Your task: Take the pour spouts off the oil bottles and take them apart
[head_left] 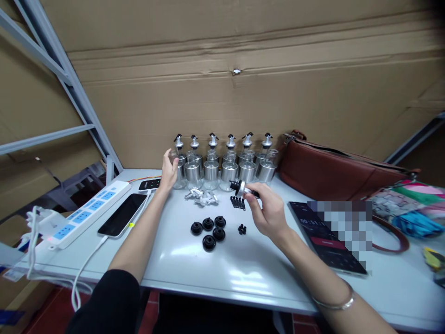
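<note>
My left hand point(168, 172) curls round the upper part of the leftmost front bottle point(179, 178), upright on the table point(174, 264); its glass should be stiff, slick and breakable, so the steel sleeve suits a gentle hold; my right hand point(269, 211) has fingers clamped on the spout end of a pourer point(240, 188), raised near the black sticks point(238, 203); it looks light, its ribbed plug probably rubbery, its silver collar the firmest grip

The glossy counter point(181, 273) bears a power strip point(86, 213) and phone point(123, 215) at left, glass bottles point(211, 171) far middle, silver parts point(203, 196) and black caps point(208, 224) nearer, a dark touchscreen device point(323, 236) and brown bag point(333, 169) right.
</note>
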Demonstrator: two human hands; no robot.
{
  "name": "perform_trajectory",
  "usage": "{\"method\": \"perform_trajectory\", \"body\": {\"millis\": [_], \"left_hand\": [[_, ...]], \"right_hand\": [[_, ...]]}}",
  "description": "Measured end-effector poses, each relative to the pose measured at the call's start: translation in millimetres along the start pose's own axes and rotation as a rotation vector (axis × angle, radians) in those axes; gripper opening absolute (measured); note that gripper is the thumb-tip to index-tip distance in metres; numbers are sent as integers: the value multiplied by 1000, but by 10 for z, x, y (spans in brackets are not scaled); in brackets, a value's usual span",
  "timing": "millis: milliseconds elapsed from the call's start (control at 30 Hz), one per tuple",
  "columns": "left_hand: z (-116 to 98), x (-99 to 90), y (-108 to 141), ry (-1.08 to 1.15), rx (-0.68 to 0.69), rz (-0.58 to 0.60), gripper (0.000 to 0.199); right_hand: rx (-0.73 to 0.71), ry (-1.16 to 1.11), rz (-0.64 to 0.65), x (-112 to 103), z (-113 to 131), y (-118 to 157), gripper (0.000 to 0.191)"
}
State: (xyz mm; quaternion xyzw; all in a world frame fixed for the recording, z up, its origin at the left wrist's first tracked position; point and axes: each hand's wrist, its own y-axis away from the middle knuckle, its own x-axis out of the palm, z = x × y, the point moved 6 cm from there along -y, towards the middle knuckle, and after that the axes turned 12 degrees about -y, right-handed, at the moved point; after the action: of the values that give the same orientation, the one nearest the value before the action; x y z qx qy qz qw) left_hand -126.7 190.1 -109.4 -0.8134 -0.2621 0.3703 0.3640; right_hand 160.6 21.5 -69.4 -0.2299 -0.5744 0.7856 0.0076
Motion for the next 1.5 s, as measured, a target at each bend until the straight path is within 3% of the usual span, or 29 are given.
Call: {"method": "perform_trajectory", "body": {"millis": [100, 167, 200, 233, 333, 400, 500, 600, 900, 1067, 1133, 1233, 1300, 1400, 1500], "left_hand": [[-216, -175, -26, -44, 24, -185, 55], [-524, -329, 13, -34, 63, -283, 50], [-726, -385, 61, -3, 115, -278, 47], [-951, -406, 129, 46, 189, -208, 46], [-1623, -310, 505, 138, 500, 238, 57], [-1835, -263, 751, 141, 560, 413, 57], [-1789, -165, 906, 121, 422, 561, 39], [-1660, -110, 929, 94, 364, 606, 34], [-1716, -120, 972, 26, 443, 556, 27], [-1749, -135, 980, 40, 536, 444, 27], [-1773, -161, 988, 36, 582, 391, 25], [-1790, -224, 982, 35, 621, 311, 21], [-1759, -274, 951, 31, 608, 250, 20], [-1647, -321, 886, 17, 566, 181, 23], [-1504, -305, 830, -5, 516, 176, 26]], "right_hand": [[5, 11, 4, 9, -4, -3, 10], [19, 22, 28, 35, -15, -3, 11], [27, 31, 53, 55, -23, -3, 12], [35, 41, 87, 79, -32, -2, 14], [52, 59, 195, 149, -66, 9, 20], [49, 55, 239, 177, -85, 20, 23], [11, 54, 298, 226, -86, 41, 25], [-4, 71, 390, 295, -76, 66, 28], [29, 154, 371, 292, -76, 71, 32], [-3, 271, 415, 405, -67, 129, 38], [58, 271, 413, 414, -97, 130, 40], [275, 248, 376, 347, -250, 126, 42], [411, 234, 341, 270, -393, 136, 41], [506, 261, 284, 152, -608, 153, 35], [628, 311, 302, 84, -821, 211, 23]]}}
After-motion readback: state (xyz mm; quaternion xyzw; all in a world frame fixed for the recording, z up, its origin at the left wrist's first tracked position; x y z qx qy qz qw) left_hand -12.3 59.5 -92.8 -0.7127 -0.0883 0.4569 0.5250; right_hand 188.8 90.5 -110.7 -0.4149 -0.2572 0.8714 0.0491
